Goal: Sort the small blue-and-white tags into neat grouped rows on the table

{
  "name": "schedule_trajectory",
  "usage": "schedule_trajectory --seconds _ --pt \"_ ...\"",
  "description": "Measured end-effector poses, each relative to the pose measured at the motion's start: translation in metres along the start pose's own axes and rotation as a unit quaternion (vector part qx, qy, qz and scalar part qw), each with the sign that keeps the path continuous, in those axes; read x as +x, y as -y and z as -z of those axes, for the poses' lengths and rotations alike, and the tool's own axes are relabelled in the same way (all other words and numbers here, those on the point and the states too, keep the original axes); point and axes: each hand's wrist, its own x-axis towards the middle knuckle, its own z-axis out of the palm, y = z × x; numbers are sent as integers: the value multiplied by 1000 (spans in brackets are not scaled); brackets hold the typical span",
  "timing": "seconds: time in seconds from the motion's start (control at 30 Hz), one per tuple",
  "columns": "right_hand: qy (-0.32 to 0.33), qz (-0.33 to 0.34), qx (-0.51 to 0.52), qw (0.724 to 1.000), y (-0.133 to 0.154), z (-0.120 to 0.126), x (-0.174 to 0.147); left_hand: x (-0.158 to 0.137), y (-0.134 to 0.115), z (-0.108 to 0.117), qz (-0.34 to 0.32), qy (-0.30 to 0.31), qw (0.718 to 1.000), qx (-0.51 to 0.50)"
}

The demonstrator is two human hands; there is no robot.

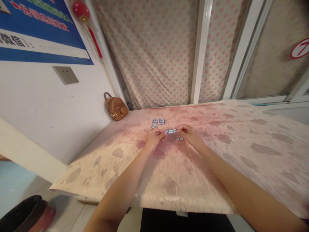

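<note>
Well, the left hand (154, 138) pinched one end of a blue and white strip (172, 131) and the right hand (189, 133) pinched the other, with the strip stretched between them. Its long side ran from nine o'clock almost to three, tipped up a bit at the right. A smaller strip (179, 139) lay between four and five, nearer the right hand. Little blue pieces (154, 123) sat at ten.

One camera sits up on the person's head. It looks ahead and down, with the desk (176, 180) close below and the curtain (156, 58) farther off.
</note>
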Motion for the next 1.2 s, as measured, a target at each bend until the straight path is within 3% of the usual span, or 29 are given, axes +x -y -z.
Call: schedule_trajectory --seconds 0.57,1.2 --pt "-14 21 -60 998 2 -7 -5 -5 -3 -1 -19 87 996 -19" --pt "-5 19 -55 998 2 -9 -6 -4 1 -1 -27 93 995 -13"
